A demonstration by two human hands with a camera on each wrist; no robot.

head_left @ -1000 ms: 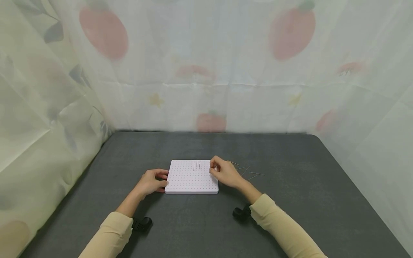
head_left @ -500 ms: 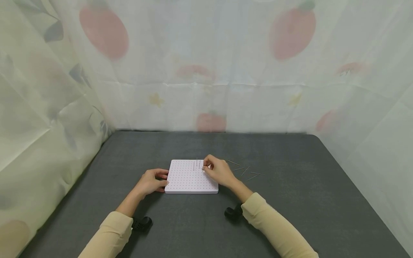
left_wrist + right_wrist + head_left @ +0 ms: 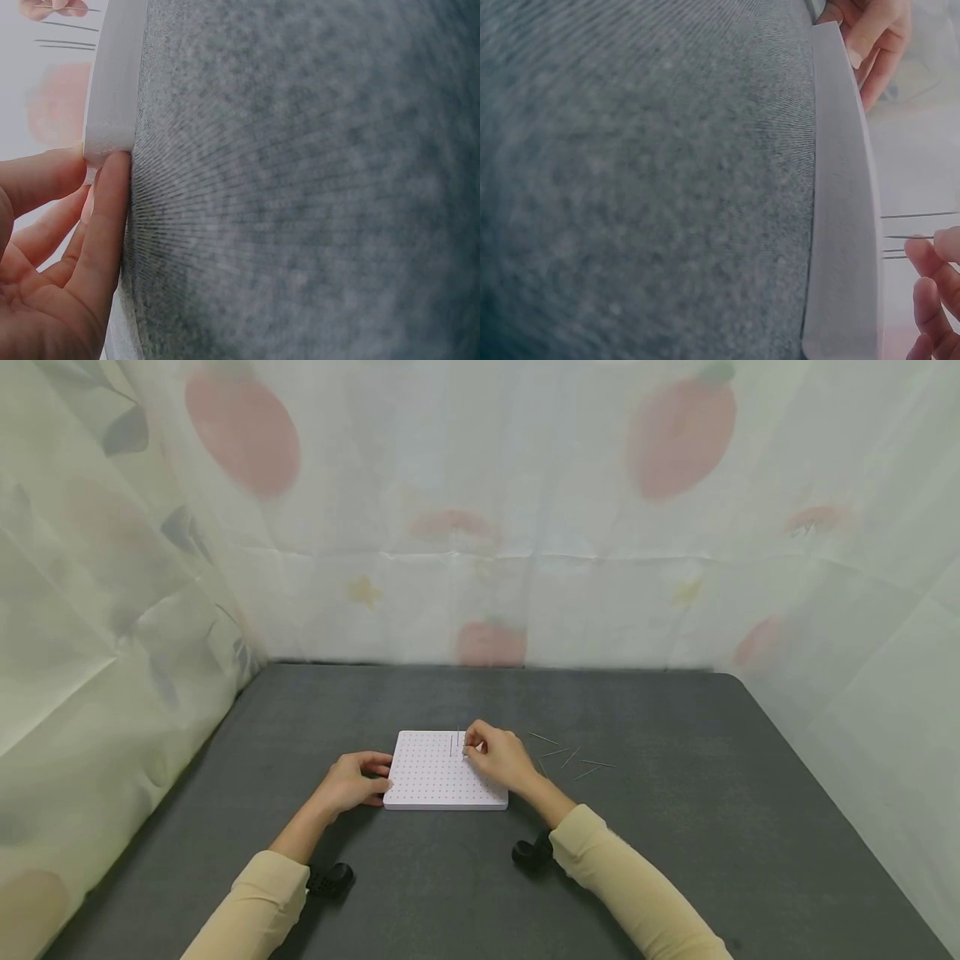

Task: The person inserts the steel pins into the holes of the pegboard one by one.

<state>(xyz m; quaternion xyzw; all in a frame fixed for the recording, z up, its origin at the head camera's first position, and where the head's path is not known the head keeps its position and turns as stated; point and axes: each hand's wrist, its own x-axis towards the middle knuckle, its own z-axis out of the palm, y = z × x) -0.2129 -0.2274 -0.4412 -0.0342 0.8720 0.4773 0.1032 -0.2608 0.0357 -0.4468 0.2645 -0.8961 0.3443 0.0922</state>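
L hand [image 3: 352,782] on pegboard [image 3: 431,777] edge

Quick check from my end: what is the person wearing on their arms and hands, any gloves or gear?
Both arms wear long pale cream sleeves that end above the wrists. The left hand and right hand are bare, with no gloves or rings visible. A small black device sits under each forearm near the cuff, the other on the right.

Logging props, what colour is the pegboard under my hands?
White pegboard with a grid of small dots, clearest in the head view.
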